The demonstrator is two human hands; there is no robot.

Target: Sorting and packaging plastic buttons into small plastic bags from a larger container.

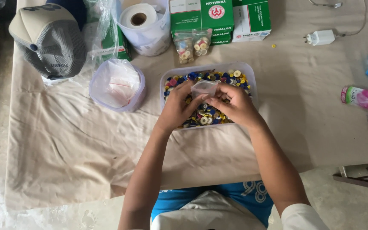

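Head cam: 2 hands, left (179,104) & right (234,104), fingers pinched on 1 clear bag (204,88) over button tub (249,73).

Two bare forearms were seen coming up from the bottom edge, ending in the left hand (177,106) and the right hand (237,106). No rings, watch or bracelets could be made out on either one. A whitish sleeve was spotted at the right elbow, down in the corner. Bright blue shorts with a pale round-ish print were worn, and a cream-coloured shirt hem was draped over the lap between them.
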